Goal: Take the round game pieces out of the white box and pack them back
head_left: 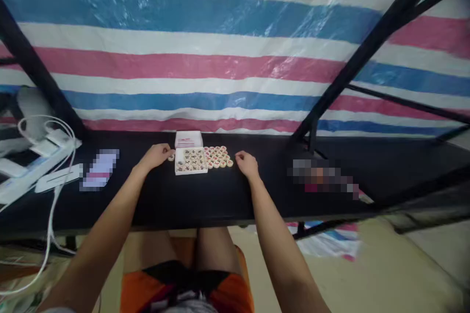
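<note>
A white box (pixel 191 172) stands on the black table, its lid (pixel 189 138) behind it. Black-marked xiangqi pieces (pixel 190 160) lie in rows inside, with a gap at the box's left side. Directly right of the box, red-marked xiangqi pieces (pixel 217 157) are lined up in rows on the table. My left hand (pixel 157 155) is at the box's left side, its fingers closed on a single round xiangqi piece (pixel 171 158). My right hand (pixel 247 163) rests just right of the red rows with its fingers curled in; nothing shows in it.
On the left are a phone-like pixelated object (pixel 99 170), a white power strip (pixel 40 168) and looped white cables (pixel 55 195). Pixelated items (pixel 323 176) lie at the right. Black metal posts (pixel 330 83) rise before a striped plastic sheet (pixel 205 14).
</note>
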